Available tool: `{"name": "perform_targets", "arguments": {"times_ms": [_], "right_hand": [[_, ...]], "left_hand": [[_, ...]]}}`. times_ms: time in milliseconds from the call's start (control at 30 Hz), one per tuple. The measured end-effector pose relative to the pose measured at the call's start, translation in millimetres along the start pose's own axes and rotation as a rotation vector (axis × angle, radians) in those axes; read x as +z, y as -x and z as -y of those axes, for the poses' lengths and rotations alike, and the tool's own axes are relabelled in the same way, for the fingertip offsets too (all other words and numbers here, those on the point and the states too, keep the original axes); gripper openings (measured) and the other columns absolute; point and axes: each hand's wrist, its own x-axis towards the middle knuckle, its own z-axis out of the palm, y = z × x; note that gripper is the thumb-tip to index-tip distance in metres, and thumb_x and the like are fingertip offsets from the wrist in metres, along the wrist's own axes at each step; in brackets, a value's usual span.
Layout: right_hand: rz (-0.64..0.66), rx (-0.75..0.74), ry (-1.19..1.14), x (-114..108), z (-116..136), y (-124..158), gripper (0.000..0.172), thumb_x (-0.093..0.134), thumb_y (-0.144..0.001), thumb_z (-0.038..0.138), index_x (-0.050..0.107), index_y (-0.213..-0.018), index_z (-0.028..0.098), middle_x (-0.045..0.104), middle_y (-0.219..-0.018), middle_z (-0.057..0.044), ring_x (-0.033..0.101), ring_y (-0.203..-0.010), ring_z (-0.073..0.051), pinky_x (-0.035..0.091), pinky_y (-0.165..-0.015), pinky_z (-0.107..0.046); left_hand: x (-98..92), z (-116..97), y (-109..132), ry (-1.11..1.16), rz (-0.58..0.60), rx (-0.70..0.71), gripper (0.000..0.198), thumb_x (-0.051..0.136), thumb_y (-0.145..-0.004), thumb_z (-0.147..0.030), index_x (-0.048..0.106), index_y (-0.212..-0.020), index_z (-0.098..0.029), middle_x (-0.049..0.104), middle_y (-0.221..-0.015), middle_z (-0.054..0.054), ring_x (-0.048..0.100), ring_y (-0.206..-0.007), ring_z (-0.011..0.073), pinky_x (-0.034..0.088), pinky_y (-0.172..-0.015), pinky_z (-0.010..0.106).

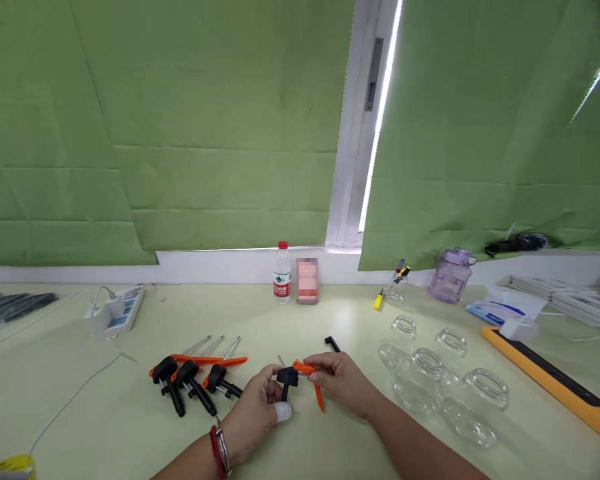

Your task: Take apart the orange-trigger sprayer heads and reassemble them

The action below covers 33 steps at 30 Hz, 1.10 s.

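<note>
My left hand [260, 407], with white tape on a finger, is closed round a black round-topped part [287, 377]. Against its right side, my right hand [343, 383] pinches an orange lever [305, 368], whose long end points down. A thin metal rod shows just above the black part. A short black piece [333, 344] lies behind my right hand. Left of my hands are several black pump-like assemblies [189, 375] with metal rods and orange levers [210, 361].
Clear glass vessels [429, 363] stand at the right, beside an orange and black bar [550, 380]. Behind are a water bottle [283, 277], a blurred upright phone-like object [307, 280], screwdrivers in a jar [396, 293] and a purple jug [451, 277]. A power strip [125, 313] lies at left.
</note>
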Motion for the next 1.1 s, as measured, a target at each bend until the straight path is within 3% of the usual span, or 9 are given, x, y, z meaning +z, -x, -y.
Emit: {"name": "perform_targets", "arguments": {"times_ms": [267,600,733,867,1100], "right_hand": [[-0.042,-0.021,0.083,5.3,6.9,3.1,0.036,0.070,-0.070,0.038,0.069,-0.100,0.019,0.053,-0.071,0.001,0.047,-0.065,-0.011,0.041,-0.064,-0.025],[-0.021,-0.045,0.111,4.9,6.1,3.0,0.034,0.070,-0.070,0.038,0.070,-0.098,0.018,0.060,-0.071,-0.001,0.052,-0.067,-0.013,0.043,-0.064,-0.026],[-0.018,-0.040,0.130,5.7,8.8,4.3,0.037,0.069,-0.070,0.039,0.070,-0.100,0.017,0.067,-0.081,-0.005,0.058,-0.074,-0.017,0.046,-0.070,-0.029],[-0.022,-0.083,0.251,6.4,16.0,7.6,0.035,0.068,-0.071,0.036,0.071,-0.101,0.018,0.068,-0.091,-0.008,0.060,-0.084,-0.021,0.047,-0.075,-0.031],[-0.004,-0.193,0.519,4.3,26.8,10.5,0.028,0.063,-0.077,0.033,0.070,-0.104,0.026,0.068,-0.081,-0.004,0.060,-0.075,-0.018,0.046,-0.070,-0.028]], "left_hand": [[2.9,-5.5,5.5,0.028,0.009,-0.040,0.033,0.052,-0.058,-0.009,0.042,-0.086,-0.021,0.039,-0.063,-0.009,0.036,-0.056,0.0086,0.026,-0.045,0.019],[2.5,-2.6,3.8,0.016,0.014,-0.013,0.032,0.051,-0.059,-0.011,0.040,-0.087,-0.021,0.041,-0.066,-0.008,0.037,-0.058,0.0087,0.028,-0.045,0.019],[3.2,-4.4,5.3,0.047,0.026,-0.013,0.032,0.052,-0.059,-0.011,0.039,-0.086,-0.022,0.042,-0.066,-0.008,0.036,-0.057,0.0080,0.027,-0.044,0.019],[3.6,-5.4,6.1,0.055,0.028,-0.010,0.032,0.055,-0.059,-0.013,0.039,-0.086,-0.022,0.041,-0.066,-0.008,0.036,-0.057,0.0076,0.027,-0.045,0.018],[3.3,-2.7,5.5,0.060,0.038,0.015,0.030,0.056,-0.062,-0.015,0.039,-0.085,-0.023,0.045,-0.066,-0.008,0.040,-0.059,0.0088,0.029,-0.046,0.018]]}}
